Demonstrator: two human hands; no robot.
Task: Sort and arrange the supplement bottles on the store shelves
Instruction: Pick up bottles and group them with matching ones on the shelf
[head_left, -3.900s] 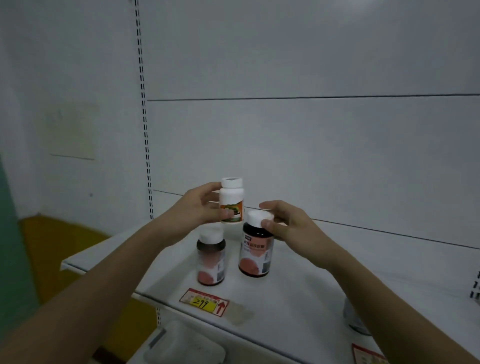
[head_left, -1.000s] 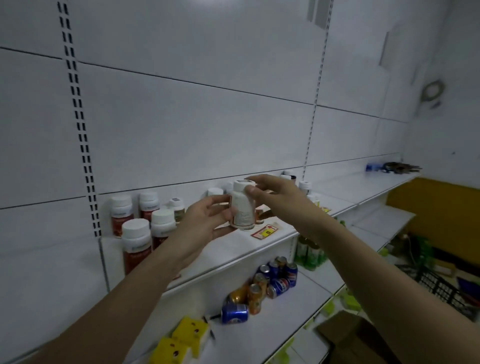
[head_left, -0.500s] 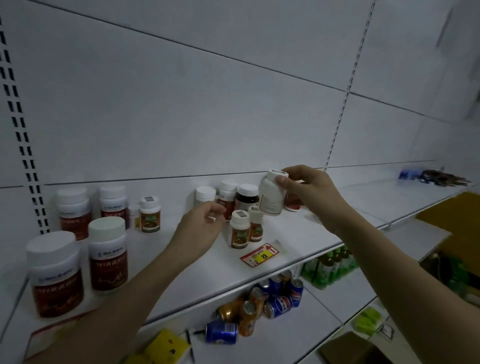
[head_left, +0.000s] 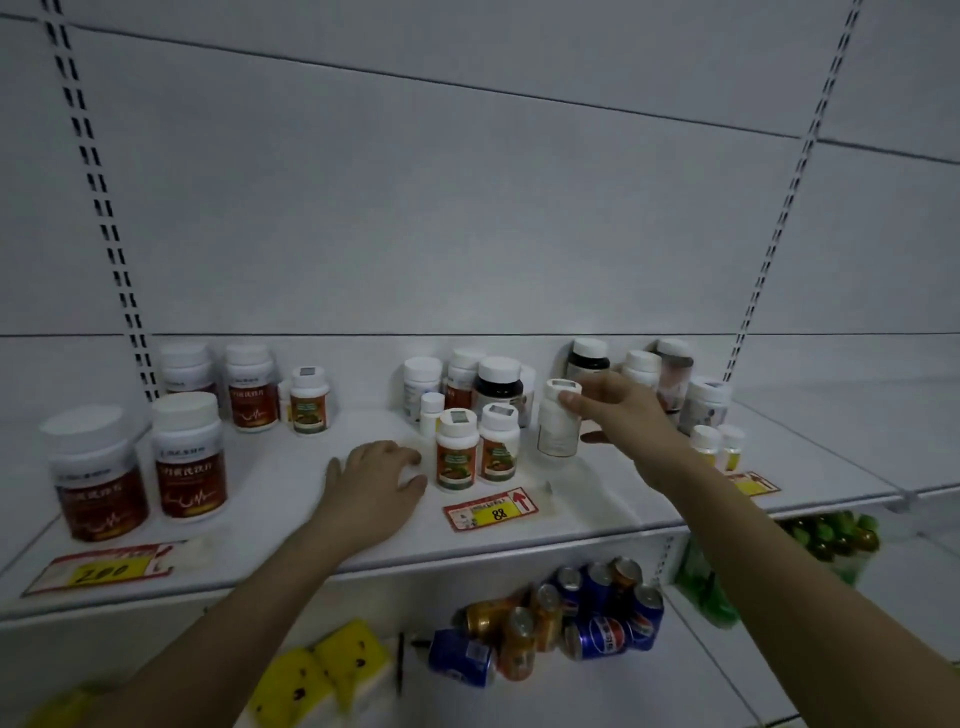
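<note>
My right hand (head_left: 621, 415) grips a small white supplement bottle (head_left: 557, 427) by its top, held upright just above the white shelf (head_left: 291, 478), right of two matching orange-labelled bottles (head_left: 456, 457). My left hand (head_left: 376, 483) rests on the shelf with loosely curled fingers, holding nothing, just left of that pair. Large red-labelled bottles (head_left: 189, 457) stand at the left. A cluster of mixed bottles (head_left: 498, 382) stands at the back, and more bottles (head_left: 675, 374) are partly hidden behind my right hand.
Price tags lie on the shelf front: one marked 88 (head_left: 491, 509), one marked 200 (head_left: 104, 569). On the lower shelf lie several soda cans (head_left: 571, 623), yellow packs (head_left: 322, 670) and green bottles (head_left: 826, 535). Slotted uprights run up the white back panel.
My right hand has lowered the white bottle toward the shelf beside the orange-labelled pair. My left hand has dropped onto the shelf. The view has shifted closer.
</note>
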